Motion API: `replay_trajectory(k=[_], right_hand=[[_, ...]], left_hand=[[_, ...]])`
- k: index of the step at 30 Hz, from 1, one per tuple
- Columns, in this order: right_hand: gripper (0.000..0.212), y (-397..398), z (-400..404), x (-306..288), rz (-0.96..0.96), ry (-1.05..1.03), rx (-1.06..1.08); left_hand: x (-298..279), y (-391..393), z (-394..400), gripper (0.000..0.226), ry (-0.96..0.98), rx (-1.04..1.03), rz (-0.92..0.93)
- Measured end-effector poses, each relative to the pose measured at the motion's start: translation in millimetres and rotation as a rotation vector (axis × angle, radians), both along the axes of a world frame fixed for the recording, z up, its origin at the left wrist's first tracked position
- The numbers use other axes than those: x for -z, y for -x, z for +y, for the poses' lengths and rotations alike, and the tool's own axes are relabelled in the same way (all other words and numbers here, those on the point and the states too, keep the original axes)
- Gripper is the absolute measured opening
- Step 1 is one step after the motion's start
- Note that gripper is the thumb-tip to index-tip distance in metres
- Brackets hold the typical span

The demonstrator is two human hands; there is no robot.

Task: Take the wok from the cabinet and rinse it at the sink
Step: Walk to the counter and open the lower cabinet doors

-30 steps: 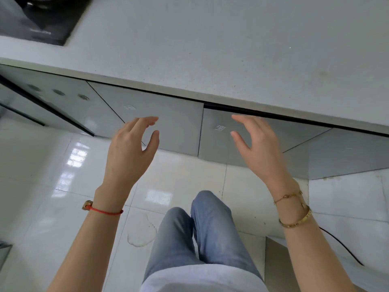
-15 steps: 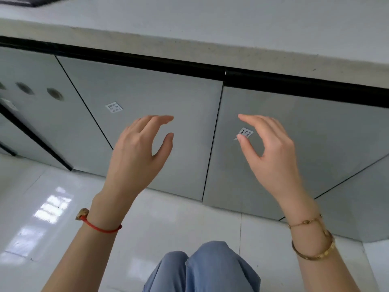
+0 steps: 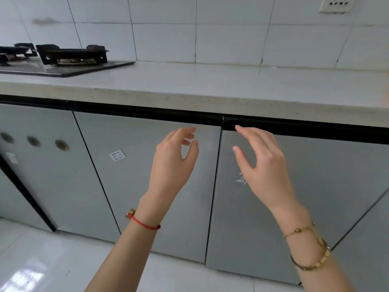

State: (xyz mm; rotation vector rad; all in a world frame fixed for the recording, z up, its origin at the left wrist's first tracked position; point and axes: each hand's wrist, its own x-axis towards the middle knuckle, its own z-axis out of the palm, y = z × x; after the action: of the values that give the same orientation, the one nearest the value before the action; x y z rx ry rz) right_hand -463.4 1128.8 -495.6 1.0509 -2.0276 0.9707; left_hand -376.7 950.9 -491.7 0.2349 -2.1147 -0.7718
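Two grey cabinet doors stand closed under the counter: the left door (image 3: 134,186) and the right door (image 3: 328,186), meeting at a seam in the middle. A black handle strip (image 3: 147,111) runs along their top edge. My left hand (image 3: 173,163) is raised in front of the left door's upper right corner, fingers apart and empty. My right hand (image 3: 263,163) hovers before the right door's upper left corner, fingertips close to the black strip, fingers apart and empty. The wok and the sink are not in view.
A pale stone countertop (image 3: 231,85) runs across above the doors. A black gas hob (image 3: 63,60) sits on it at the far left. White tiles cover the wall, with a socket (image 3: 334,4) at top right. A door with round holes (image 3: 33,142) is at left.
The view has dropped lower and tilted up, so the countertop, hob and wall now show. Both hands have risen toward the top edge of the doors and moved closer together.
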Motion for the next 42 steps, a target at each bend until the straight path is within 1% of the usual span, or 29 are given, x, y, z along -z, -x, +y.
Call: replay_trajectory(k=[3, 9, 13, 16, 19, 22, 25, 28, 30, 32, 35, 37, 40, 42], right_hand=[[0.039, 4, -4, -2, 0.031, 0.002, 0.011], [0.040, 8, -7, -1, 0.046, -0.014, 0.037], [0.040, 11, -7, 1, 0.031, -0.017, 0.028], [0.040, 12, -7, 2, 0.031, -0.012, 0.017], [0.040, 8, -8, 1, 0.028, -0.006, 0.011], [0.044, 2, -13, -2, 0.001, -0.024, -0.013], [0.047, -9, -22, -3, -0.058, -0.022, -0.086], [0.046, -19, -27, -1, -0.105, 0.071, -0.148], [0.046, -23, -28, -1, -0.195, 0.141, -0.203], [0.044, -25, -27, -2, -0.267, 0.192, -0.242], [0.042, -30, -24, -5, -0.288, 0.195, -0.254], [0.043, -36, -21, -6, -0.284, 0.181, -0.264], [0.043, -48, -17, -4, -0.266, 0.174, -0.279], [0.044, -57, -16, -3, -0.267, 0.168, -0.299]], left_hand=[[-5, 16, 5, 0.031, -0.226, 0.041, 0.030], [-12, 34, 3, 0.034, -0.440, 0.132, 0.046], [-10, 36, 0, 0.032, -0.671, 0.296, 0.097], [-8, 33, -1, 0.033, -0.760, 0.378, 0.098], [-6, 27, 0, 0.032, -0.782, 0.420, 0.099], [-5, 16, 0, 0.032, -0.768, 0.433, 0.109], [-2, -2, 2, 0.032, -0.749, 0.449, 0.121], [0, -13, 3, 0.036, -0.717, 0.463, 0.117], [1, -14, 5, 0.040, -0.678, 0.445, 0.111], [5, -14, 11, 0.045, -0.583, 0.375, 0.134], [21, -13, 23, 0.057, -0.294, 0.173, 0.197], [35, -15, 32, 0.068, -0.158, 0.050, 0.198], [48, -22, 44, 0.081, -0.034, -0.063, 0.212], [53, -29, 51, 0.086, 0.008, -0.105, 0.213]])
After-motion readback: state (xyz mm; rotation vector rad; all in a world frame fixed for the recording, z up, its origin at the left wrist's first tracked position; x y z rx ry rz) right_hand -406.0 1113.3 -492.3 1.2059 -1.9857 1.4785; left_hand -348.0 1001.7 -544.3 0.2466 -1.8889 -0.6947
